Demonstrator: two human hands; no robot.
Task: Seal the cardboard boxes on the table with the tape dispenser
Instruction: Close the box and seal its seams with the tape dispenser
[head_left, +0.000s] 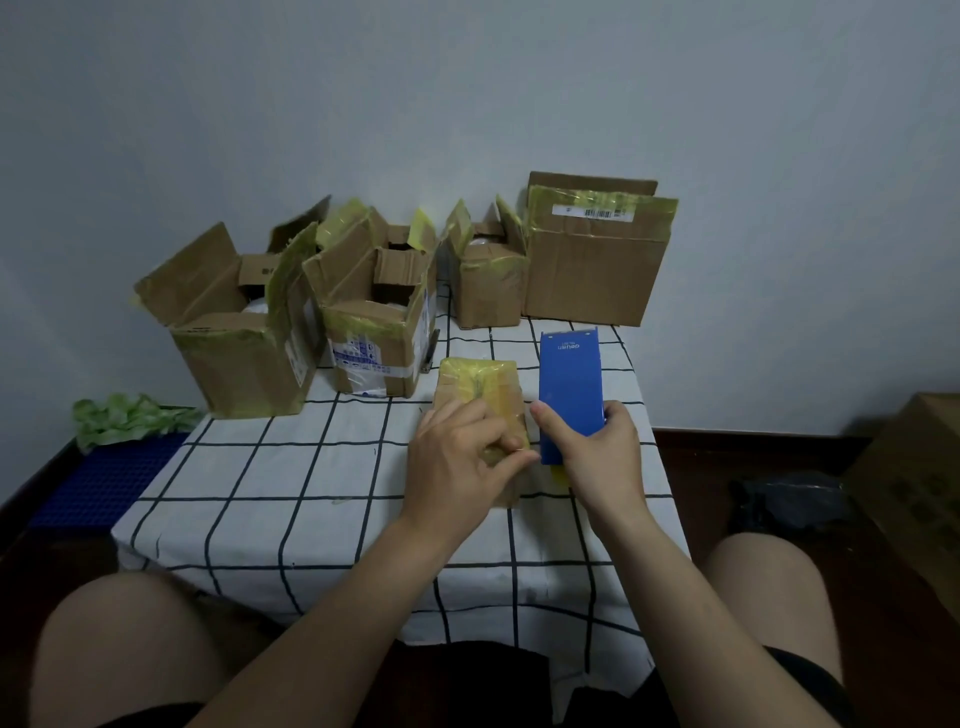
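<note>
The small cardboard box (480, 387) lies on the tabletop (311, 467), long axis pointing away from the person. The left hand (462, 457) holds its near end; the right hand (597, 457) grips the tape dispenser (569, 384) just to its right.

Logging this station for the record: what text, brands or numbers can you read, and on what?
"deli", upside down, on the blue tape dispenser in the right hand.
Too small to read: the barcode label on the tall back-right box.
Blurred: the blue-and-white label on the second box from left.
</note>
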